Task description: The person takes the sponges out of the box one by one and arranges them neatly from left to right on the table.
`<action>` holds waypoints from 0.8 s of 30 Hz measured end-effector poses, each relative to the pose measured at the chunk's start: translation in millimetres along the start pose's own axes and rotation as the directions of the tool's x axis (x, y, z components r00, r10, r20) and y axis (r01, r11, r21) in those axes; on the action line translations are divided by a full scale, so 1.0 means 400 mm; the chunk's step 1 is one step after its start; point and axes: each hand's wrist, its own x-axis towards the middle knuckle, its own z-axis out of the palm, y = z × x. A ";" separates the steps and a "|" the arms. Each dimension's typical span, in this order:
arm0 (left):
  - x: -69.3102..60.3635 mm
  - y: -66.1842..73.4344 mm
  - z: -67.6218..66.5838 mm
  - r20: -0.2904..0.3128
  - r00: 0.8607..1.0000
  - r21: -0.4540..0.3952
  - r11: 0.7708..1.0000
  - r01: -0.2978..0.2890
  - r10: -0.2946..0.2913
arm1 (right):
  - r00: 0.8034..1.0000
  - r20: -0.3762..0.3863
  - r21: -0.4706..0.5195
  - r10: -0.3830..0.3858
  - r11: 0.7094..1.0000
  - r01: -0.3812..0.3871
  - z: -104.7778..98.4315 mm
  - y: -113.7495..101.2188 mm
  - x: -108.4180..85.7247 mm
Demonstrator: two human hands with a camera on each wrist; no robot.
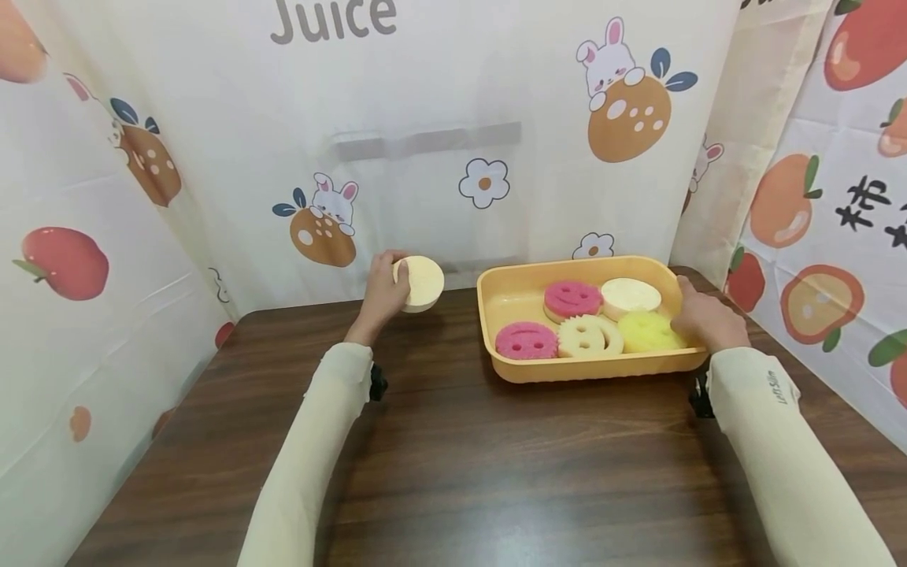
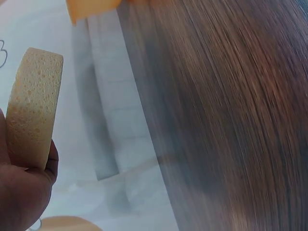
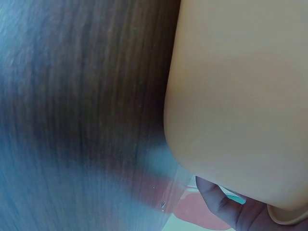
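My left hand pinches a round pale-yellow sponge above the back edge of the table, left of the tray. Seen edge-on in the left wrist view, the sponge is thick and porous. At the right end of the orange-yellow tray, my right hand grips the rim. Its fingers show beyond the tray's wall in the right wrist view. Inside the tray lie two pink smiley sponges, a cream smiley sponge, a round cream sponge and a bright-yellow scrubber.
The dark wood table reaches back to a printed white curtain. More printed cloth hangs along the right side and the left.
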 end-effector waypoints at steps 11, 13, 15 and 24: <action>0.000 -0.036 -0.034 0.011 1.000 0.051 0.998 0.022 -0.022 | 1.000 0.000 0.010 0.006 1.000 -0.006 -0.001 0.004 -0.003; 0.000 -0.044 -0.041 0.009 1.000 0.055 0.998 0.029 -0.029 | 1.000 0.002 0.011 0.007 1.000 -0.007 0.000 0.003 -0.003; -0.001 -0.051 -0.048 0.006 0.999 0.054 0.998 0.032 -0.032 | 1.000 0.000 0.010 0.006 1.000 -0.006 0.001 0.003 -0.002; -0.012 -0.088 -0.086 -0.006 0.999 0.079 0.996 0.034 -0.033 | 1.000 -0.003 0.008 0.005 1.000 -0.005 0.002 0.002 0.000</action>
